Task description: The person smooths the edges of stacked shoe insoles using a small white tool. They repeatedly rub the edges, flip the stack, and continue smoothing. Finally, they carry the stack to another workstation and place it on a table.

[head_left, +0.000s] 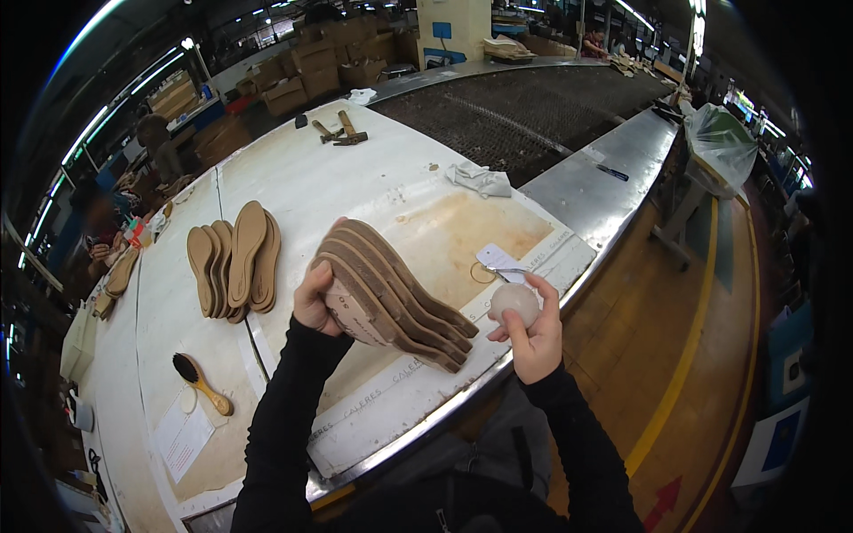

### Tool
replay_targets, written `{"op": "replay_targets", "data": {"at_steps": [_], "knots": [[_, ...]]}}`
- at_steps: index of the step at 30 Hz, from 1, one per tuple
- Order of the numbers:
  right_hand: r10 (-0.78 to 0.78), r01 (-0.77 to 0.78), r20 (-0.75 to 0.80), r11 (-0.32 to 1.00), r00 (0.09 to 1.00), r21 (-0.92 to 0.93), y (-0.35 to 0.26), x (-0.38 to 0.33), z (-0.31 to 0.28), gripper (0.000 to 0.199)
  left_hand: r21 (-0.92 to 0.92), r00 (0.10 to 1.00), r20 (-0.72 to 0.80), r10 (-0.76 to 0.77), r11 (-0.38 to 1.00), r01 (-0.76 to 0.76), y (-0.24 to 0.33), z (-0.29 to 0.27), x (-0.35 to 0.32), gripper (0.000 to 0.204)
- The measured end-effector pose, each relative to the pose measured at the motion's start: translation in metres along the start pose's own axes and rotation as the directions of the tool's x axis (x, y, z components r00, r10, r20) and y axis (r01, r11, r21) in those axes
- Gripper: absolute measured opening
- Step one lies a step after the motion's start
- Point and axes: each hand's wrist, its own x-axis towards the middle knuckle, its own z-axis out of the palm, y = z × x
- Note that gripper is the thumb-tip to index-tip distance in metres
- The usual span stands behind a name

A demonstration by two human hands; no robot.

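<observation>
My left hand [316,300] is wrapped round the wide end of a stack of brown shoe insoles [391,298], held tilted above the white table. Handwriting marks the pale outer face of the stack. In my right hand [536,339] is a rounded whitish lump [514,306], fingers curled round it; its material I cannot tell. The lump is apart from the narrow end of the insoles. Just beyond my right fingertips lie a white tag [500,258] and a thin metallic piece, too small to make out.
More insoles [233,262] stand bunched at the left. A wooden brush [206,386] lies near a paper sheet [184,437]. Hammers [348,133] and a crumpled white cloth [480,179] rest farther back. A dark conveyor belt [524,111] runs behind the table [391,178].
</observation>
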Motion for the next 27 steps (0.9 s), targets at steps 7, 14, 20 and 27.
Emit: {"op": "replay_targets", "data": {"at_steps": [7,14,20,27], "knots": [[-0.205,0.335,0.323,0.842,0.924,-0.423,0.038,-0.006,-0.004,0.065,-0.11,0.997,0.059,-0.059,0.992,0.065,0.01,-0.076,-0.012,0.05],[-0.177,0.375,0.425,0.814,0.888,-0.444,0.063,-0.004,0.03,0.095,0.64,0.964,-0.247,0.096,0.763,0.088,0.034,-0.126,-0.028,0.055],[-0.13,0.312,0.418,0.862,0.899,-0.401,0.068,0.008,0.034,0.086,0.989,0.982,0.147,0.121,-0.05,-0.142,0.03,-0.027,-0.027,0.059],[-0.223,0.362,0.359,0.847,0.906,-0.39,0.064,0.013,0.017,0.066,0.603,0.886,0.191,-0.424,-0.661,-0.446,-0.049,0.026,-0.034,0.111]]}}
